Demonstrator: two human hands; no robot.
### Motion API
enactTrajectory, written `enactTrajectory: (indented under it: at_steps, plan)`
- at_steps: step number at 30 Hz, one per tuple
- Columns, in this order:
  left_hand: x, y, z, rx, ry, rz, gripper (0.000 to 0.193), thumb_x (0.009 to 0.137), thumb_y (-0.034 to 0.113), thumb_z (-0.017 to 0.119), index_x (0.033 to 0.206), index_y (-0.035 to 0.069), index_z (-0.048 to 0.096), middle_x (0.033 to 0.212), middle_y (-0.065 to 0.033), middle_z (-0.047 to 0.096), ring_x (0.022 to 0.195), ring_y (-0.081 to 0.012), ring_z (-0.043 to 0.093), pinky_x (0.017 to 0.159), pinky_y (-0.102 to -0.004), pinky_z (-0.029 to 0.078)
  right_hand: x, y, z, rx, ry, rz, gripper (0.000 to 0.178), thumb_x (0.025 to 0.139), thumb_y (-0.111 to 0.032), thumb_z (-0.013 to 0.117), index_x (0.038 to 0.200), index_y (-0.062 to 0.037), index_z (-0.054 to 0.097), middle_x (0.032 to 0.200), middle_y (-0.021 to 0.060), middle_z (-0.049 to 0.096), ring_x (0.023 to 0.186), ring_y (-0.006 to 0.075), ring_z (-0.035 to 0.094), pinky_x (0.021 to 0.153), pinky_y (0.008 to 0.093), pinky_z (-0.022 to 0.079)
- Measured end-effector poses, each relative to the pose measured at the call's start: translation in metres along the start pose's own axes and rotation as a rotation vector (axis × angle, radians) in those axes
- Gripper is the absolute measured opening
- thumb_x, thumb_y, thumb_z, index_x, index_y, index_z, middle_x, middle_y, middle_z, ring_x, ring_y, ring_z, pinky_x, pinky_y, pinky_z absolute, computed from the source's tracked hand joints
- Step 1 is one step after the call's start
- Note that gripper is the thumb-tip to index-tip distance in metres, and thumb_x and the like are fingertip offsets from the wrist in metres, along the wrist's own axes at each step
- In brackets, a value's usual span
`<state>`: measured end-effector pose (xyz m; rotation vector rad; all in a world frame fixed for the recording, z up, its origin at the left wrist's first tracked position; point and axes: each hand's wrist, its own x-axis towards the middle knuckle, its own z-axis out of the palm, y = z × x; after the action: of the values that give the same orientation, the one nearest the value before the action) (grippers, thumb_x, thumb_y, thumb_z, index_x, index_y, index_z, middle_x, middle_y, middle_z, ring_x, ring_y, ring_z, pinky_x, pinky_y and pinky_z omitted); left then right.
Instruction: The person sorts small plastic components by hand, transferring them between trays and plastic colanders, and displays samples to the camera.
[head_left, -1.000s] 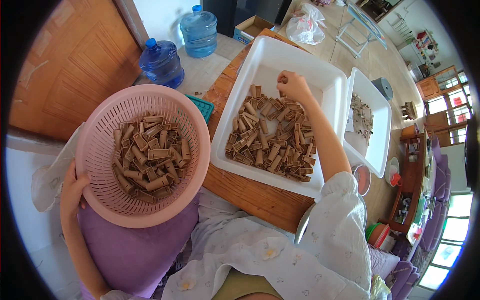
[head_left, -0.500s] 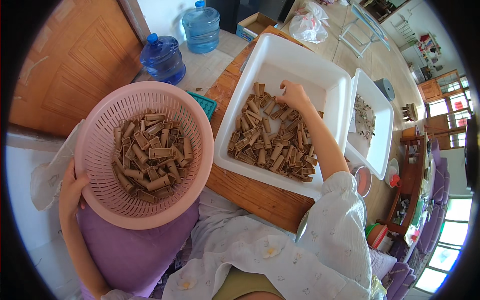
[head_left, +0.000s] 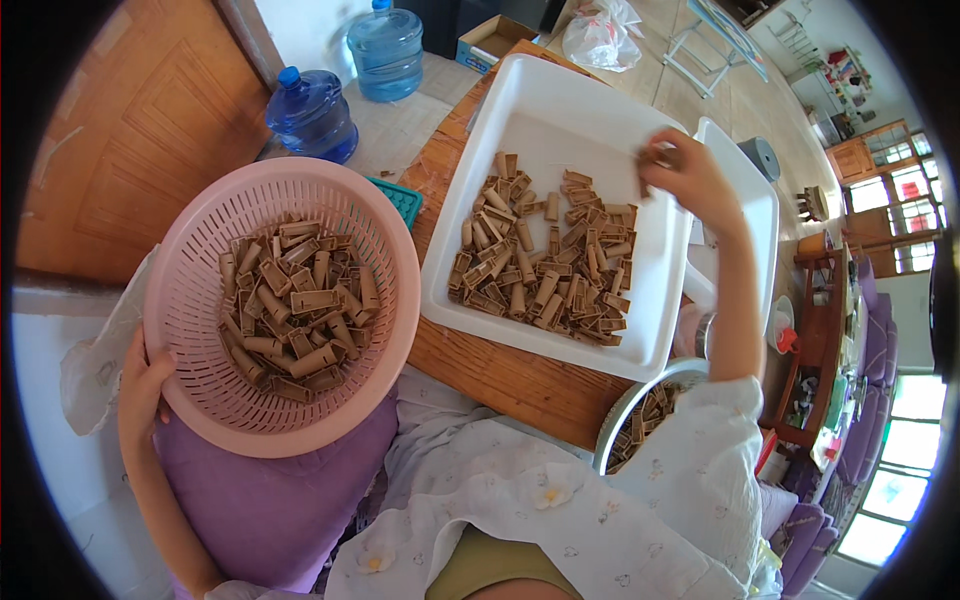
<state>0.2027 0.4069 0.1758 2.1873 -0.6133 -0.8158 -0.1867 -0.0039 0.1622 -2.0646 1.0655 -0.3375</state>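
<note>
My left hand (head_left: 146, 385) grips the near-left rim of a pink slotted plastic basket (head_left: 182, 270), which rests at my lap on a purple cushion (head_left: 230, 500). Inside the basket lies a heap of small brown half-round plastic pieces (head_left: 300, 300). My right hand (head_left: 705, 185) is raised over the right side of a white plastic tub (head_left: 585, 150), its fingers closed around some brown plastic pieces (head_left: 657, 165); motion blur hides how many. More of the same pieces (head_left: 545, 285) are spread across the tub's near and left part.
The tub stands on a wooden table (head_left: 500, 375). A round basin (head_left: 604, 440) with brown pieces sits at its near right, partly under my sleeve. Beyond is a second white tub (head_left: 762, 235). Two blue water jugs (head_left: 312, 115) and a wooden door (head_left: 140, 150) are at the far left.
My right hand has lifted from the pieces in the tub and moved right with some in its fingers. The basin at the near right has come into view. My left hand stays on the basket.
</note>
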Motion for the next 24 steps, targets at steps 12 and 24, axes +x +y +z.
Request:
enactTrajectory:
  at_steps: [12, 24]
  plan:
    - [0.009, 0.000, 0.003, 0.031, -0.005, 0.054, 0.057, 0.073, 0.029, 0.053, 0.121, 0.001, 0.039, 0.083, -0.0044, 0.056, 0.040, -0.0045, 0.044, 0.025, -0.0167, 0.027, -0.179, 0.013, -0.041, -0.341, -0.495, -0.054, 0.068, 0.063, -0.049, 0.068, 0.113, -0.0052, 0.050, 0.104, 0.0093, 0.056, 0.094, 0.0219, 0.055, 0.080, 0.0333, 0.043]
    - [0.006, -0.001, 0.001, 0.011, -0.013, 0.032, 0.054, 0.072, 0.027, 0.054, 0.118, 0.002, 0.041, 0.081, -0.0039, 0.055, 0.040, -0.0045, 0.043, 0.025, -0.0171, 0.027, 0.059, 0.080, 0.139, -0.891, -0.307, -0.358, 0.034, 0.074, -0.008, 0.055, 0.106, -0.0034, 0.046, 0.098, 0.0151, 0.055, 0.084, 0.0328, 0.056, 0.073, 0.0400, 0.047]
